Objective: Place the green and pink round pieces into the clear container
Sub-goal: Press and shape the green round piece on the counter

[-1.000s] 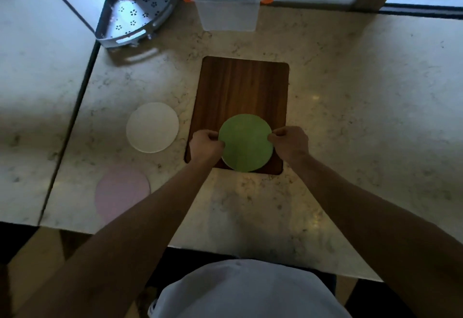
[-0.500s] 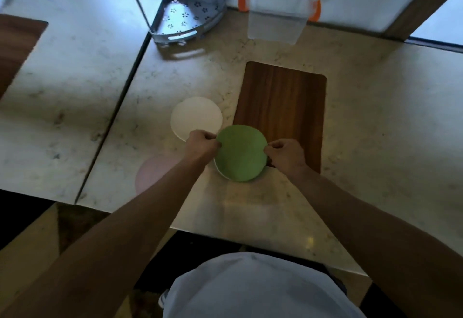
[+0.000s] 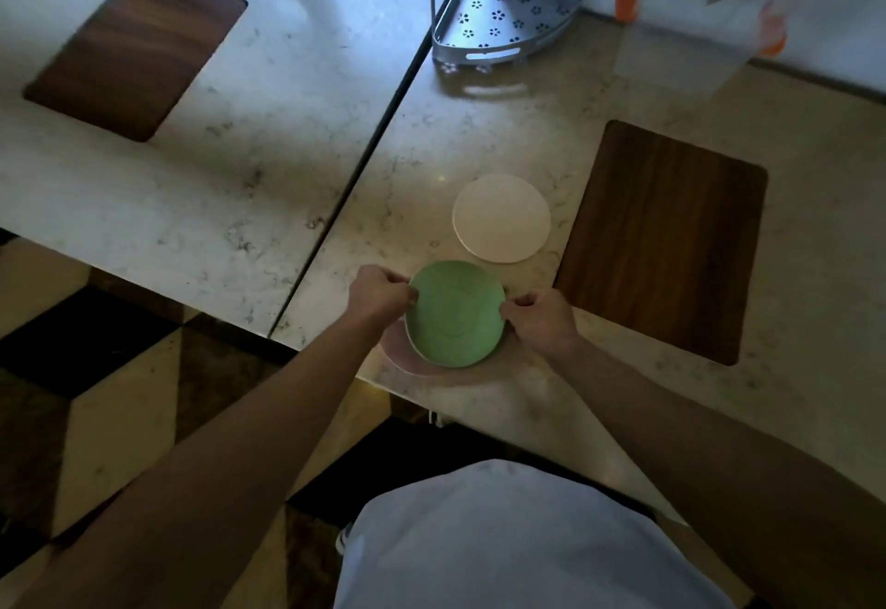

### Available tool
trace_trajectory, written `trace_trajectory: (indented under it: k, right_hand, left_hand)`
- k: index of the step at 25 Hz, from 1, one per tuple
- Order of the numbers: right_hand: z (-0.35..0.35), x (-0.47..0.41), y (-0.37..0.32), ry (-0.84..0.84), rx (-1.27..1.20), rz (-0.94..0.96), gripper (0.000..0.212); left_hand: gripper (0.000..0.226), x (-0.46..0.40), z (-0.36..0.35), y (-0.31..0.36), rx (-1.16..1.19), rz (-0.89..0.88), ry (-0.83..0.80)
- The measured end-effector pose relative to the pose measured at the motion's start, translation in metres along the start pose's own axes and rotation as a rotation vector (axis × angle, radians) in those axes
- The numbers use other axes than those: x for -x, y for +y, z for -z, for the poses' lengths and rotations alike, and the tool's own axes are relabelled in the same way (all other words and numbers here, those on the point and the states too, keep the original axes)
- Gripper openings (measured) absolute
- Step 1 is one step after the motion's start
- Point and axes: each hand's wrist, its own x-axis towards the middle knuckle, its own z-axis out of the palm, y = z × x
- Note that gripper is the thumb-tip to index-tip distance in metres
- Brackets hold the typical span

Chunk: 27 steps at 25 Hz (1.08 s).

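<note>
Two hands hold the green round piece over the pink one.

The left hand (image 3: 381,294) pinches the left edge of the green round piece (image 3: 455,313), and the right hand (image 3: 539,321) pinches its right edge. It sits between the fingers, on top of the pink round piece (image 3: 400,359), near the table's front edge. The clear container (image 3: 690,19) is far back.

The pink round piece (image 3: 400,359) is mostly hidden beneath the green round piece (image 3: 455,313). Well beyond it, the clear container (image 3: 690,19) is blurred and cut off.
</note>
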Motion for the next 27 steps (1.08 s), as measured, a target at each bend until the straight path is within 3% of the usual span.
trace_trajectory:
  k: [11,18,27]
  right_hand:
    - [-0.033,0.001,-0.011,0.021,0.194,0.012,0.019]
    - [-0.036,0.006,-0.013,0.019,0.15,0.031,0.015]
    - [-0.042,0.014,-0.015,0.057,0.279,0.146,0.011]
  left_hand:
    - [0.015,-0.007,0.026,-0.035,0.043,0.035,-0.008]
    - [0.007,-0.005,0.026,-0.035,0.039,0.035,0.038]
    - [0.012,0.001,0.02,-0.045,-0.208,-0.117,0.108]
